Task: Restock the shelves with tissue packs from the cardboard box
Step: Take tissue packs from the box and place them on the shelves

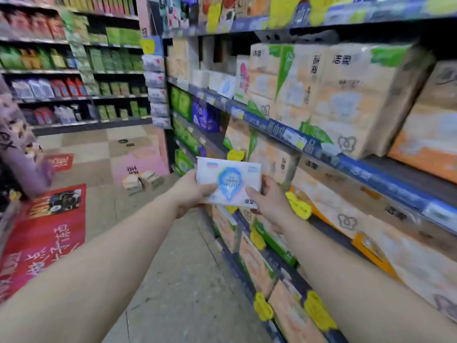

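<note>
Fingers (254, 193) of the right hand (270, 204) curled over the lower right edge of a white tissue pack (228, 185) with a blue emblem; left hand (191, 191) clasping the opposite end, thumb laid across the printed face. Pack held level in mid-air between both hands, clear of every shelf, just in front of the lower tissue rows.

Beyond the pack: shelving (284, 134) on the right with a blue price rail, lined with large orange-and-green tissue bundles (346, 95); similar white packs (222, 85) visible farther along the upper shelf, probably the matching slot. Yellow price tags (298, 206) hanging from the rail edges. Cardboard box not in view.

Recommended handling, as a judgement: keep both ends supported so the soft pack stays flat; turn the printed face outward to match neighbouring stock; slide in long edge first, level with the shelf, avoiding the hanging tags; press back until flush with the row.

On the floor behind: small stacked packs (142, 181), a red floor poster (44, 233).
</note>
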{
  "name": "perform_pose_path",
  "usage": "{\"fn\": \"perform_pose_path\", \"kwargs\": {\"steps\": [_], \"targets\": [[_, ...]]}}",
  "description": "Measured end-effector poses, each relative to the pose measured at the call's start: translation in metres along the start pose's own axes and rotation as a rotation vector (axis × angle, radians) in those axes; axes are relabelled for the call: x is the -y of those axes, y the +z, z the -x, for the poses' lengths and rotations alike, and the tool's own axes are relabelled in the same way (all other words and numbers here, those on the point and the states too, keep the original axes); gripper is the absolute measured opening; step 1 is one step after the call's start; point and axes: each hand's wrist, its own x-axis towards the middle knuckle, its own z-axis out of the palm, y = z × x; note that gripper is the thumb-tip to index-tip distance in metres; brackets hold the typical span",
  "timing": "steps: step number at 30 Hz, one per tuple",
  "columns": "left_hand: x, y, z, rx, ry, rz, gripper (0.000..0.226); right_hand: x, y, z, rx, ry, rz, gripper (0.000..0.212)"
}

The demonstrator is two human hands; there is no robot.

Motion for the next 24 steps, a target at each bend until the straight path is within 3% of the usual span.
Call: {"fn": "perform_pose_path", "kwargs": {"steps": [5,11,20,24], "targets": [[-0.018,-0.054,-0.090,-0.181,0.029,0.057,0.025,0.024,0.042,-0.119,0.133,-0.040,-0.006,0.021],[-0.014,-0.131,-0.187,-0.221,0.062,0.040,0.020,0.030,0.110,-0.236,0.215,-0.086,0.059,0.015],[-0.021,-0.262,-0.387,-0.200,0.088,-0.033,0.024,0.029,0.225,-0.428,0.050,-0.101,0.073,0.037],[-0.044,-0.312,-0.481,-0.117,0.093,-0.126,0.033,0.051,0.254,-0.497,-0.029,-0.095,0.068,0.032]]}}
